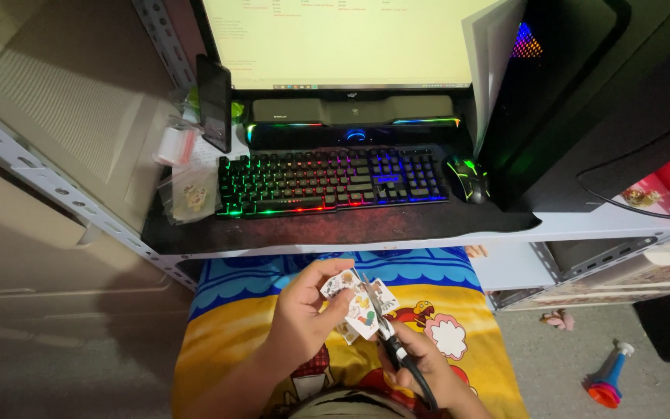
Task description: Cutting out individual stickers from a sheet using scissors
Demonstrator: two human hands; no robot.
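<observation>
Left hand [304, 314]: closed around a small sticker sheet [360, 304], low centre of the frame.
Right hand [428, 371]: gripping black-handled scissors [388, 334], blades at the sheet.
Below: yellow-and-blue cartoon cloth [459, 310].
Bench [350, 225]: rainbow-lit keyboard [331, 180], upper centre.

A bright pale-yellow monitor screen [335, 39] stands behind the keyboard. A dark phone [214, 102] stands upright at its left. Clear plastic packets [189, 195] lie below it on the bench.
</observation>
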